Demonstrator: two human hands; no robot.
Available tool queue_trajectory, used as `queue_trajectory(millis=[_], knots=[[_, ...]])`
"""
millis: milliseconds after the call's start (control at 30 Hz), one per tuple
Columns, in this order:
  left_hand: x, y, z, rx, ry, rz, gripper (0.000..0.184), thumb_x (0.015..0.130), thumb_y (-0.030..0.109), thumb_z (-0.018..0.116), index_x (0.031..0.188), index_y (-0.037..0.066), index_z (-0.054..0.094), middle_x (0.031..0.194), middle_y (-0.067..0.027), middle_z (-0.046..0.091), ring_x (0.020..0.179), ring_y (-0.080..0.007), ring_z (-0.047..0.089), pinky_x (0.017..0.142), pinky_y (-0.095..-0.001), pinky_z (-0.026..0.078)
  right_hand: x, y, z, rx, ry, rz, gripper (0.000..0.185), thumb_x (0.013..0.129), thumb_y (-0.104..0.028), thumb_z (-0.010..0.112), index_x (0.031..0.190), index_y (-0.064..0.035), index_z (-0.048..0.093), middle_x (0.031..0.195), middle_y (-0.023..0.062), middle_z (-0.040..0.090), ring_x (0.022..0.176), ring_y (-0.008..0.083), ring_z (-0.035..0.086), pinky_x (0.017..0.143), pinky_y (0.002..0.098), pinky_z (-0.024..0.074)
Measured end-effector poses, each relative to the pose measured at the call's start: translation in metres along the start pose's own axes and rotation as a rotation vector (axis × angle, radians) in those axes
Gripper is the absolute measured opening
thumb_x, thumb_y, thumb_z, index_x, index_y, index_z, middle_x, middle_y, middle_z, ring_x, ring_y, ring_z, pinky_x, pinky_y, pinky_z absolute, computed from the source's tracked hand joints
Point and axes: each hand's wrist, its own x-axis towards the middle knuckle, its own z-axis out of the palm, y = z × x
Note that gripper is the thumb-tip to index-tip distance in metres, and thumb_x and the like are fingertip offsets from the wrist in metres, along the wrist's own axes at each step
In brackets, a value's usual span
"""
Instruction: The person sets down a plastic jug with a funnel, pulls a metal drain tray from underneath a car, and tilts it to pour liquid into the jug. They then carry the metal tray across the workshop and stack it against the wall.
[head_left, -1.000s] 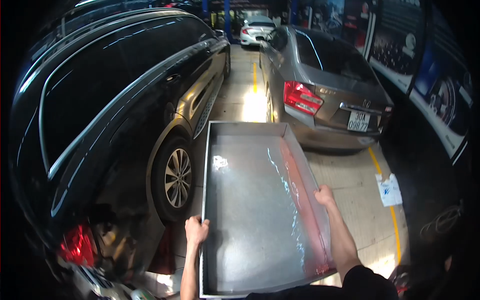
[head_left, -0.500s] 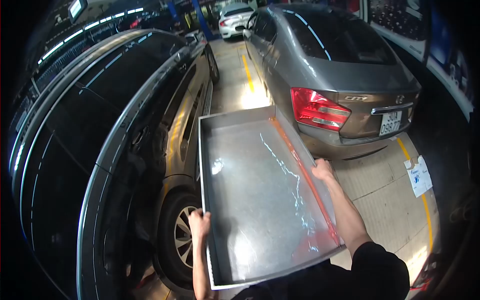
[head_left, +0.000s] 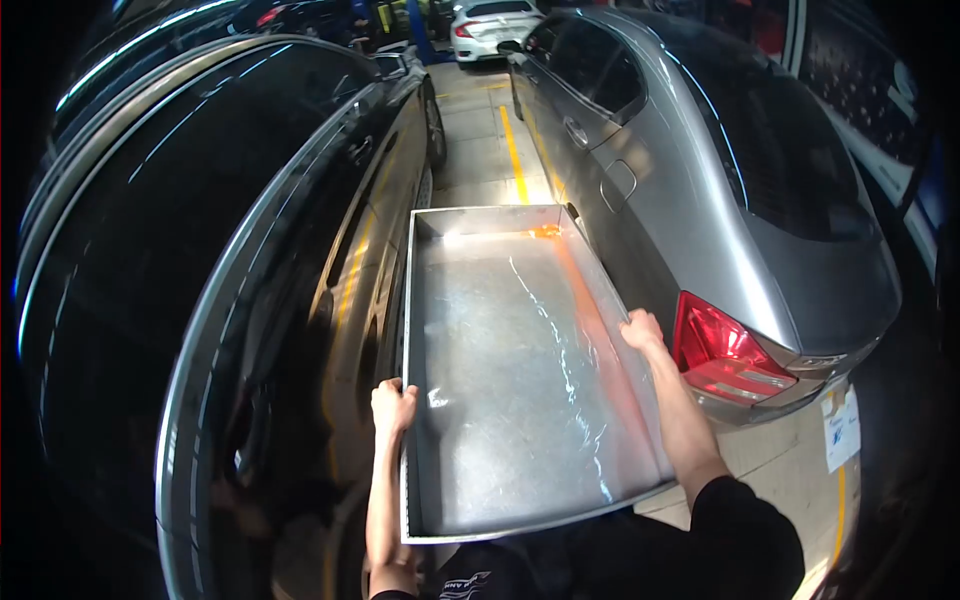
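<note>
A large rectangular metal tray (head_left: 500, 370) with raised walls spans the space in front of my body. My left hand (head_left: 394, 405) is closed around its left wall, and my right hand (head_left: 641, 329) grips the right wall a little farther forward. Reddish liquid (head_left: 592, 310) lies along the inner right side, with an orange patch in the far right corner. Bright streaks of light reflect off the tray's bottom. The near edge is close to my black shirt. Fingers on the outer sides of the walls are partly hidden.
On my left stands a dark car (head_left: 270, 250), close to the tray. A grey sedan (head_left: 690, 200) with a red tail light (head_left: 725, 355) is on the right. Between them a floor lane with a yellow line (head_left: 513, 155) leads to a white car (head_left: 492, 30). Paper (head_left: 841, 430) lies behind the sedan.
I have moved forward between the two cars with the tray in both hands. The sedan's tail light is nearer and lower right. The red liquid has spread wider and thinner.
</note>
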Motion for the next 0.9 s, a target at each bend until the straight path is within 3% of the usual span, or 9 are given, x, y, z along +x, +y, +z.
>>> queue_trajectory(millis=[67,100,133,233,433,733,800,833,900], knots=[[0.068,0.028,-0.005,0.022,-0.031,0.045,0.041,0.074,0.025,0.066,0.101,-0.005,0.068,0.09,-0.0275,0.067,0.091,-0.0372,0.067,0.087,-0.0405,0.052,0.038,-0.046,-0.019,0.049,-0.075,0.039,0.044,0.084,-0.034,0.063,0.124,-0.0142,0.062,0.129,0.0174,0.058,0.121,0.0318,0.055,0.1,0.0427,0.0452],[0.099,0.044,-0.004,0.036,0.061,0.085,0.035,0.073,0.023,0.065,0.095,-0.004,0.07,0.081,-0.0263,0.067,0.085,-0.0368,0.068,0.082,-0.0411,0.053,0.057,-0.068,-0.021,0.055,-0.029,0.061,0.044,0.085,-0.034,0.063,0.124,-0.013,0.062,0.128,0.0155,0.059,0.121,0.0313,0.055,0.101,0.0425,0.0446],[0.134,0.058,-0.006,0.092,-0.055,0.02,0.032,0.074,0.024,0.066,0.092,-0.002,0.071,0.079,-0.0259,0.067,0.082,-0.0367,0.068,0.079,-0.0415,0.054,0.088,-0.083,-0.012,0.059,0.061,0.061,0.044,0.085,-0.034,0.062,0.123,-0.0118,0.063,0.125,0.0147,0.061,0.119,0.031,0.057,0.1,0.0426,0.0456],[0.24,0.075,0.023,0.04,0.025,0.121,0.029,0.075,0.025,0.066,0.087,-0.001,0.07,0.076,-0.0244,0.066,0.078,-0.037,0.068,0.074,-0.0431,0.054,0.186,-0.137,-0.009,0.055,0.017,0.054,0.046,0.085,-0.033,0.061,0.126,-0.0129,0.061,0.127,0.0153,0.06,0.119,0.0313,0.056,0.101,0.0423,0.0455],[0.471,0.139,0.094,0.089,-0.02,0.034,0.045,0.074,0.026,0.067,0.106,-0.006,0.067,0.097,-0.0267,0.068,0.095,-0.0355,0.067,0.088,-0.039,0.052,0.415,-0.239,-0.01,0.035,-0.009,0.024,0.045,0.084,-0.033,0.062,0.124,-0.0115,0.062,0.123,0.017,0.061,0.117,0.0325,0.057,0.098,0.042,0.0472],[0.747,0.265,0.141,0.077,0.114,0.023,0.042,0.075,0.028,0.072,0.102,-0.003,0.068,0.097,-0.0253,0.068,0.095,-0.0364,0.066,0.086,-0.0398,0.052,0.712,-0.391,-0.016,0.036,-0.012,0.017,0.052,0.084,-0.031,0.066,0.129,-0.0071,0.057,0.131,0.0183,0.056,0.123,0.0318,0.054,0.103,0.0396,0.0435],[0.818,0.296,0.152,0.132,0.097,0.084,0.041,0.075,0.031,0.071,0.1,-0.002,0.069,0.097,-0.0262,0.067,0.095,-0.0375,0.066,0.085,-0.0399,0.053,0.778,-0.435,-0.027,0.048,-0.063,0.003,0.052,0.084,-0.03,0.066,0.128,-0.0061,0.057,0.131,0.019,0.056,0.123,0.0324,0.053,0.104,0.0396,0.0428],[0.859,0.314,0.156,0.163,-0.039,-0.007,0.041,0.076,0.033,0.071,0.098,-0.002,0.07,0.097,-0.0267,0.067,0.095,-0.038,0.066,0.086,-0.04,0.053,0.8,-0.453,-0.026,0.058,-0.13,0.016,0.051,0.084,-0.029,0.066,0.128,-0.0051,0.057,0.131,0.0198,0.056,0.124,0.033,0.052,0.104,0.0396,0.042],[0.948,0.33,0.184,0.116,0.082,0.063,0.041,0.076,0.031,0.072,0.099,-0.002,0.069,0.098,-0.0255,0.067,0.096,-0.037,0.066,0.087,-0.04,0.053,0.873,-0.496,-0.028,0.025,-0.004,-0.047,0.048,0.083,-0.028,0.066,0.125,-0.0045,0.059,0.128,0.0203,0.058,0.122,0.0334,0.054,0.102,0.0401,0.0436]])
